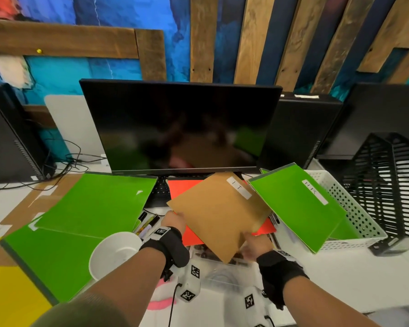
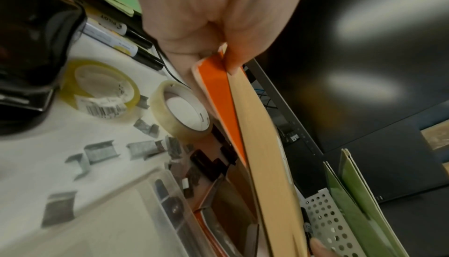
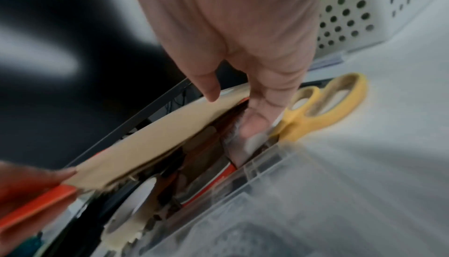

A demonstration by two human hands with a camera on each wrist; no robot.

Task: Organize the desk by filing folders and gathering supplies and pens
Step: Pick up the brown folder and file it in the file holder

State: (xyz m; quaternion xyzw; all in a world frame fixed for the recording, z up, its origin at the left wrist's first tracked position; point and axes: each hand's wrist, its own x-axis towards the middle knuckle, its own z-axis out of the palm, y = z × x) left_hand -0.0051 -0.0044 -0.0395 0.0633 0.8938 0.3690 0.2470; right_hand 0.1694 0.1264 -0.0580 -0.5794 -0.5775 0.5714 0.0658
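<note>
Both hands hold a stack of 2 folders lifted off the desk [image 1: 340, 274], in front of the dark monitor [image 1: 180, 126]. Left hand [image 1: 174, 221] pinches the stack's corner at 9 o'clock: thumb and fingers clamped on the tan folder [image 1: 220, 215] marked "IT" and the orange folder [image 1: 191, 192] under it; left wrist view shows both edges in that pinch. Right hand [image 1: 255, 246] grips the tan folder's near corner at 5 o'clock, thumb on top, fingers beneath. At 3 o'clock a green folder [image 1: 295, 204] marked "HR" leans tilted in the white basket [image 1: 354, 215], w/ a black file rack [image 1: 387, 185] beyond. More green folders [image 1: 92, 204] lie at 9 o'clock, a white cup [image 1: 113, 253] at 7. Under the stack: tape rolls [image 2: 179, 107], loose staples [image 2: 99, 151], markers [image 1: 148, 224], yellow scissors [image 3: 323, 103] and a clear box [image 3: 316, 203].
</note>
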